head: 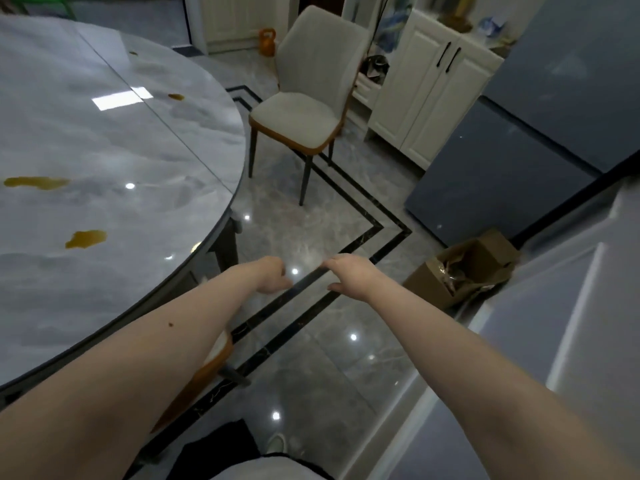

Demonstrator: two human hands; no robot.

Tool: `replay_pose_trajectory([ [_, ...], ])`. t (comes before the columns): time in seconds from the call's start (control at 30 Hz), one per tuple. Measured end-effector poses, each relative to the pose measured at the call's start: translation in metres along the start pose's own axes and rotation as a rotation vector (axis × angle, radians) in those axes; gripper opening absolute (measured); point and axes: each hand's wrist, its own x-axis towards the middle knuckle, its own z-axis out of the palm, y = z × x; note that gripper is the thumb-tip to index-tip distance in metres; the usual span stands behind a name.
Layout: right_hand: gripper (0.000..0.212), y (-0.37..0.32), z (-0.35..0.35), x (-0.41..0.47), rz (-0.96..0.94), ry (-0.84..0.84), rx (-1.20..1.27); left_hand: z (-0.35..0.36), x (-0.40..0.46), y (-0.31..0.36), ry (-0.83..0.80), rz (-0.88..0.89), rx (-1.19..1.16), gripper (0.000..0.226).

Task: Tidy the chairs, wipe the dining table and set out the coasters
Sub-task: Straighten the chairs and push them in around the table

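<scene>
We stand at the edge of the dining table (114, 133), a round grey marble-look top that fills the left side of the view. Its glossy surface carries several yellow-brown spills: one long smear (36, 182) near the left edge, a blot (85, 238) closer to us, and two smaller spots (176, 96) farther along the top.

Both our arms reach out over the floor (311, 216), just past the table's rim. Our left hand (273, 275) hangs with its fingers curled under loosely; it holds nothing, and we cannot tell how the fingertips lie because they point away from the camera. Our right hand (349, 273) sits just beside it, palm down, fingers bent forward and close together, the thumb apart below them; it too holds nothing. The two hands are near each other but not touching.

One chair (304, 109), pale grey with an orange-brown trim under the seat and dark legs, stands well apart from the table, out on the floor ahead of us and turned partly away from the table. A second chair (214, 355) shows only as a slice of seat and trim below our left forearm, tucked close under the table edge.

Behind the far chair stands a white cabinet (429, 95), with an open cardboard box (464, 271) on the floor at right.
</scene>
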Motion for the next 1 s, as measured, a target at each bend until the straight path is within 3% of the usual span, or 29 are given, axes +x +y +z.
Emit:
replay_pose_trajectory([
  [0.27,0.052,0.108,-0.012,0.037,0.089,0.039,0.061,-0.054,0.093,0.076,0.004,0.087,0.134,0.053],
  [0.47,0.055,0.199,-0.049,0.115,0.124,-0.002,0.051,-0.126,0.189,0.111,0.015,0.114,0.167,0.055],
  [0.67,0.055,0.294,-0.107,0.194,0.167,0.050,0.105,-0.227,0.283,0.148,0.080,0.082,0.113,0.054],
  [1.0,0.050,0.461,-0.141,0.281,0.262,0.059,0.177,-0.313,0.441,0.258,0.046,0.121,0.107,0.051],
])
